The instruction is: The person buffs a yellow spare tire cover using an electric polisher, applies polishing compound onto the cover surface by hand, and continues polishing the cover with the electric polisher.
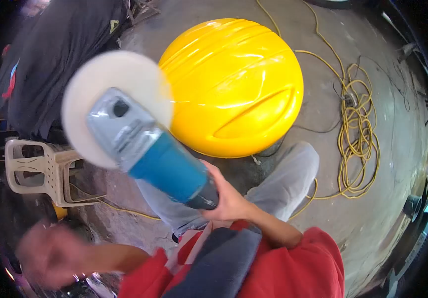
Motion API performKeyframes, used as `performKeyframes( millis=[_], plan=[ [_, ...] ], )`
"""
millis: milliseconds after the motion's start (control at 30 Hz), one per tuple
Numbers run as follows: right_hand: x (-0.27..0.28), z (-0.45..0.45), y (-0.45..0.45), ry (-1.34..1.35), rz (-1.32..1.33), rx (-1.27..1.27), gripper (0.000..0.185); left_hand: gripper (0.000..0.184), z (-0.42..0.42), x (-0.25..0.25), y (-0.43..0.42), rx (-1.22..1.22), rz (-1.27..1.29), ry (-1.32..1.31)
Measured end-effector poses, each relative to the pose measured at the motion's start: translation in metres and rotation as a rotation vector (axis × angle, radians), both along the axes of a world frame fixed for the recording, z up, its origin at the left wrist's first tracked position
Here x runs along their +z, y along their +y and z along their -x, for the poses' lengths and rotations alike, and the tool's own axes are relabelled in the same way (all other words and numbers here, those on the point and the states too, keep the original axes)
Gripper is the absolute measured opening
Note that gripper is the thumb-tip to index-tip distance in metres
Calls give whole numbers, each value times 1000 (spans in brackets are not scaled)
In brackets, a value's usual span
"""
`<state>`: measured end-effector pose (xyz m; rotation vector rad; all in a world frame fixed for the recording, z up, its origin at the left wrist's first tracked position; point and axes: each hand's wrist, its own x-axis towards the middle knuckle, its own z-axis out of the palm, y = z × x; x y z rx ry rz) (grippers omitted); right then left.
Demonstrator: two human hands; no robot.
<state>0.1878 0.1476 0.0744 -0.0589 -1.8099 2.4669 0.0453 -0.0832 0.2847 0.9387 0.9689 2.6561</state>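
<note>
My right hand point(228, 197) is wrapped round the rear grip of a blue and silver electric polisher point(168, 166). Its round white buffing pad point(139, 69) is at the upper left, overlapping in view the left edge of a glossy yellow moulded shell point(234, 84); whether they touch I cannot tell. The shell is domed, with ridges and a long recess, and stands in front of my knees. Down at the lower left is my left hand point(52, 253), away from the polisher and smeared by motion, so its fingers do not show clearly.
A beige plastic chair point(50, 166) stands at the left, below a dark cloth cover point(60, 54). Yellow cord point(358, 134) lies in tangled coils on the concrete floor point(318, 154) at the right. Another stretch of cord runs under the chair towards my legs.
</note>
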Motion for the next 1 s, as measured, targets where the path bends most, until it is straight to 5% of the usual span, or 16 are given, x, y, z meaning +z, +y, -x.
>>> performKeyframes(
  millis=[33, 133, 200, 300, 367, 467, 533, 733, 900, 1000],
  plan=[
    [-1, -1, 4, -2, -6, 1, 106, 20, 2, -32, -1, 35, 74, -131],
    [7, -2, 14, -121, -168, -6, 105, 88, -24, -193, 21, 65, 913, -637],
    [22, 6, 21, -365, -170, 105, 103, 87, -17, -198, 58, -57, 754, -670],
    [39, 10, 23, -448, -303, 173, 101, 82, 14, -193, 87, 149, 674, -676],
    [59, 11, 31, -424, -364, 185, 99, 76, 24, -186, 92, 72, 632, -680],
    [76, 5, 38, -695, -252, 220, 98, 64, 21, -187, 106, 48, 659, -778],
    [60, -10, 32, -748, -278, 216, 98, 50, 13, -206, 116, 51, 698, -923],
    [7, -28, 10, -911, -119, 235, 101, 47, -15, -283, 84, 20, 772, -1026],
    [-15, -23, -5, -969, -2, 264, 106, 45, 0, -281, 85, 38, 872, -995],
    [-19, -24, -11, -878, -144, 139, 105, 46, 14, -276, 114, 52, 929, -919]
  ],
)
